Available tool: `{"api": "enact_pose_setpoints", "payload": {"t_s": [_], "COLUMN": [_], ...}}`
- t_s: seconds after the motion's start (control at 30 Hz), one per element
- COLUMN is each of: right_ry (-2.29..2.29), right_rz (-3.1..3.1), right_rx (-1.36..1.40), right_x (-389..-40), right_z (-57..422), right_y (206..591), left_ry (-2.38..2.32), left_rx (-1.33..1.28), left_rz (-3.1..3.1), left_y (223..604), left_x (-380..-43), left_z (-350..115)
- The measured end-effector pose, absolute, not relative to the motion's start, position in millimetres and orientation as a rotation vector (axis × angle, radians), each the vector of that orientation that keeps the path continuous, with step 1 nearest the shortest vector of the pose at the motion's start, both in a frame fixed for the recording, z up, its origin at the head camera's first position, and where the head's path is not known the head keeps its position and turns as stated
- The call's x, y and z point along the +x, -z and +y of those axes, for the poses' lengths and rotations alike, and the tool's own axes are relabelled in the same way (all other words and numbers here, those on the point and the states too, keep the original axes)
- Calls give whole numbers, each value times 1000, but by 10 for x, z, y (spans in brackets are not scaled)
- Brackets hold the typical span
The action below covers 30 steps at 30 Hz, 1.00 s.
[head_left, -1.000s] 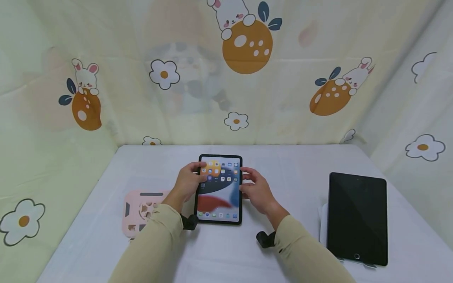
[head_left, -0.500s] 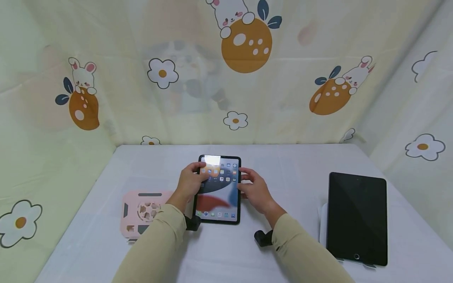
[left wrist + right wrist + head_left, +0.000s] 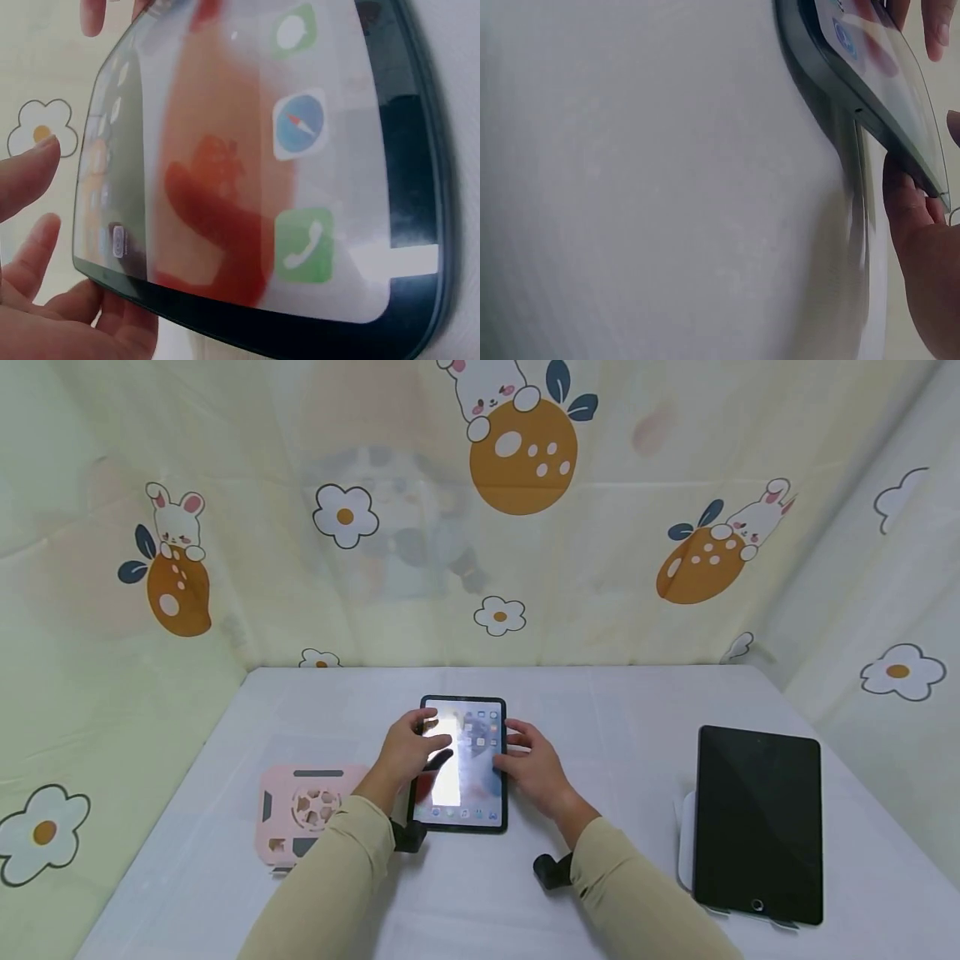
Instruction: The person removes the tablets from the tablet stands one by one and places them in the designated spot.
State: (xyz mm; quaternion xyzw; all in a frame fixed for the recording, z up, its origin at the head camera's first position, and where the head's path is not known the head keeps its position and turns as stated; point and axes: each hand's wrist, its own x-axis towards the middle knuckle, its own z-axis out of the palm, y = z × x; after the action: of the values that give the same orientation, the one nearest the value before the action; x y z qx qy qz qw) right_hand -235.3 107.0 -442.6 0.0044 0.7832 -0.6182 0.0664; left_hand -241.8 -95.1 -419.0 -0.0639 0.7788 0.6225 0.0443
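Note:
A tablet (image 3: 483,781) with a lit home screen and black border lies tilted in the middle of the head view, its far end raised off the table. My left hand (image 3: 401,756) supports its left edge. In the left wrist view, the left thumb (image 3: 34,176) and a finger stand off the glass while other fingers bend under the edge. On the opposite side, my right hand (image 3: 540,768) grips the right edge, thumb at the screen side, fingers (image 3: 904,195) tucked beneath in the right wrist view. Whether the near end touches the table is unclear.
Left of the tablet lies a pink plate-like stand (image 3: 277,785) with cut-outs and grey pads, partly behind the left forearm. On the right, a dark-screened tablet (image 3: 759,827) rests on a support with a white object (image 3: 686,852) under it. A patterned curtain (image 3: 600,552) borders the table (image 3: 615,710).
The tablet has tipped and shifted slightly left, and bright glare now covers part of its screen. My left thumb has moved inward over the glass. The right hand has followed leftward.

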Motion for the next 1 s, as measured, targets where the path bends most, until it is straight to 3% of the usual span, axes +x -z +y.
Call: {"api": "enact_pose_setpoints", "payload": {"t_s": [1.0], "right_ry": [1868], "right_rz": [2273], "right_rx": [-60], "right_x": [-2350], "right_z": [926], "right_y": [4470], "left_ry": [-1889], "left_rx": [-360], "left_rz": [2401], "left_y": [4299], "left_x": [-2460], "left_z": [-917]}}
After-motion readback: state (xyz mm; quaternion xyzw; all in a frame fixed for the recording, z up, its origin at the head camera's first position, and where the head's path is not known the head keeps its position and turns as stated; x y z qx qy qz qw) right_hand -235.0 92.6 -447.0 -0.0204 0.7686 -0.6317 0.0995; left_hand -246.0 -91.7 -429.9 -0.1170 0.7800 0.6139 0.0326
